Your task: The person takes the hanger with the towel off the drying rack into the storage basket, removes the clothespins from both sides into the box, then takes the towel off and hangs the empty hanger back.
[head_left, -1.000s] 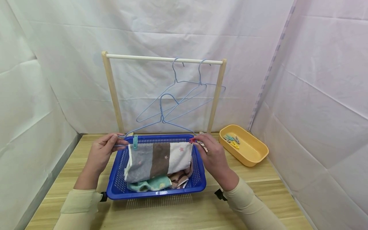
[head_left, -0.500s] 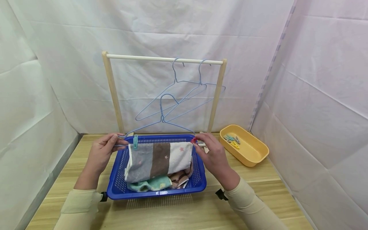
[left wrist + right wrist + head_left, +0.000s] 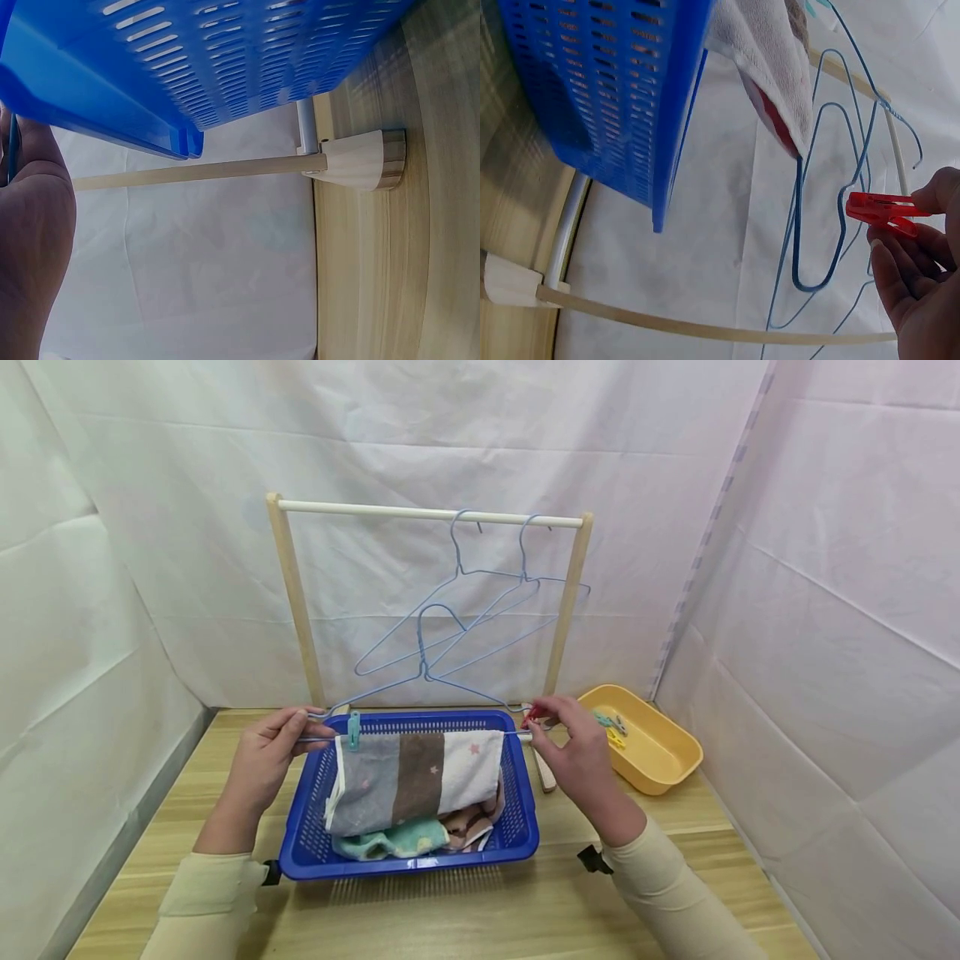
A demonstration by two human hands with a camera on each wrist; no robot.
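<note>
A blue wire hanger [image 3: 422, 672] is held over the basket, its left end gripped by my left hand [image 3: 258, 760]. Over its bottom bar hangs a grey, brown and white towel [image 3: 420, 777]. A teal clothespin [image 3: 353, 732] clips the towel's left corner to the bar. My right hand [image 3: 581, 756] pinches a red clothespin [image 3: 883, 213] between thumb and fingers. In the right wrist view, that clothespin is apart from the towel, close beside the hanger's right end. The left wrist view shows only part of my left hand [image 3: 34, 217].
Under the towel stands a blue basket [image 3: 408, 865] with other cloths in it. Behind it, two more blue hangers hang on a rack [image 3: 360, 510] with a white rod. To the right, a yellow tub [image 3: 660, 768] holds several clothespins [image 3: 615, 737].
My right hand has moved right with the red clothespin, from the towel's right corner toward the hanger's end. My left hand, the hanger and the towel have hardly moved.
</note>
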